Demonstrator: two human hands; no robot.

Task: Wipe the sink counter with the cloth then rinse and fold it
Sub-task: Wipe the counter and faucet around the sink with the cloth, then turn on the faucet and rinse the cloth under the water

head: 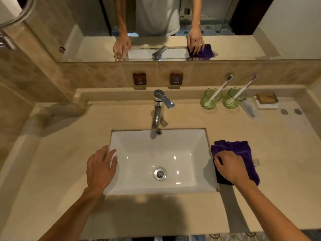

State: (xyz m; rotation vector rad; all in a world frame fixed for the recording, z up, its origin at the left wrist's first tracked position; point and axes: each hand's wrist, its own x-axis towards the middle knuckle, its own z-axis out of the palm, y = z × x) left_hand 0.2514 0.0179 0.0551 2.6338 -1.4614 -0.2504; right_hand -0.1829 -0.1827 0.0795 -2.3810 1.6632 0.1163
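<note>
The purple cloth (240, 153) lies bunched on the tabletop (173, 213) just right of the sink (159, 159), its near left corner overhanging the basin edge. The right hand (229, 166) sits on top of it with fingers curled into the fabric, probably gathering it to start the wipe, though whether they pinch or only press is hard to tell. The left hand (100, 166) rests at the basin's left rim, fingers spread and holding nothing, likely as a brace.

The beige stone surface carries a chrome faucet (160, 105) behind the basin and two green glasses (223, 100) with toothbrushes at the back right, beside a small box. A mirror (156, 28) above reflects both hands.
</note>
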